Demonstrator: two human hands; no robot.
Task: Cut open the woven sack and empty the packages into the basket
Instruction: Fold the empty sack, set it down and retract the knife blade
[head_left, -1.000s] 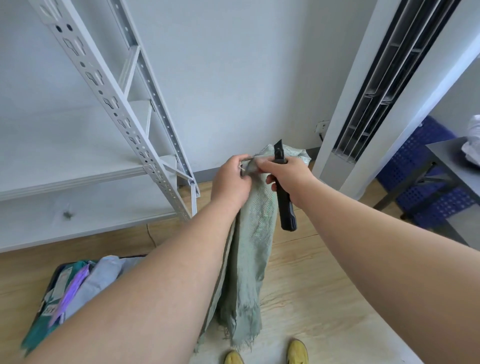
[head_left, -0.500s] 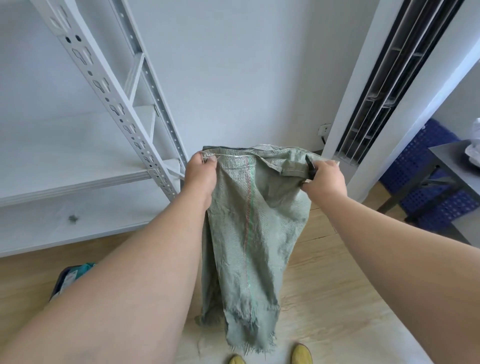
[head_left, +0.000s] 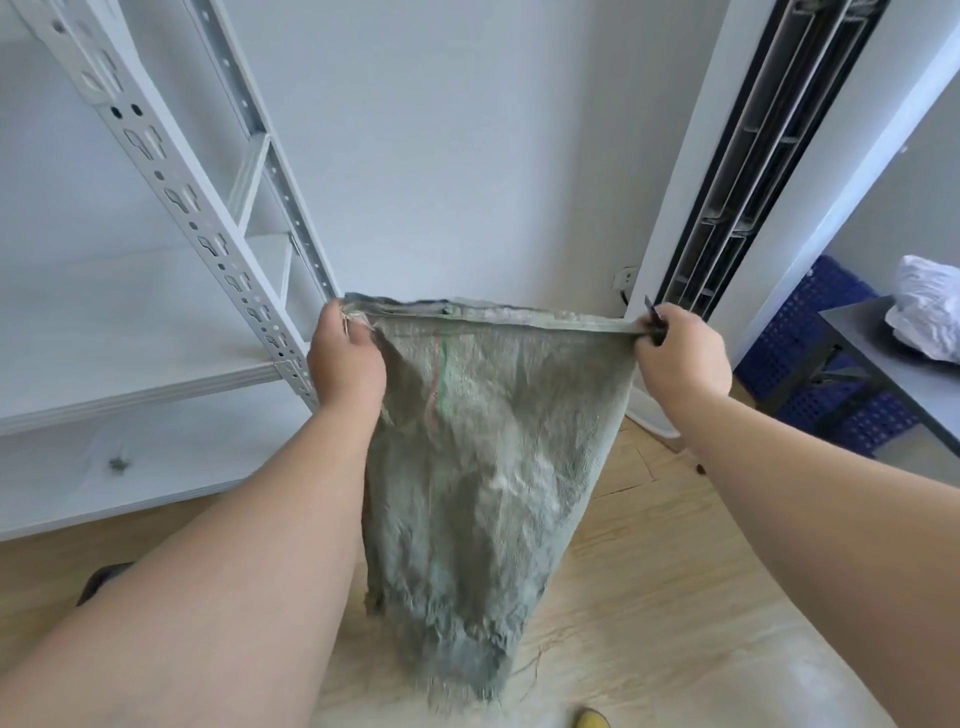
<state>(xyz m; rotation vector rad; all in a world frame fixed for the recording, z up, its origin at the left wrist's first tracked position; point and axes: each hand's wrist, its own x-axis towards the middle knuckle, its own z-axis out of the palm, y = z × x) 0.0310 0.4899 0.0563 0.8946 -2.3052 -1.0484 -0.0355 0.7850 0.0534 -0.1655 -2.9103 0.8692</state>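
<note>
Above wood floor (head_left: 675, 545), the limp sack (head_left: 483, 467) hangs long axis down between both hands, left hand (head_left: 345, 358) and right hand (head_left: 680, 358) each grasping a top corner, frayed end lowest.

The woven sack (head_left: 483, 452) I hold is dull grey-green, with a thin red and green stripe down it. Left, the shelving rack (head_left: 171, 171) is white. Far right, a crate (head_left: 826, 364) is blue. The floor (head_left: 649, 561) is pale wood.
</note>
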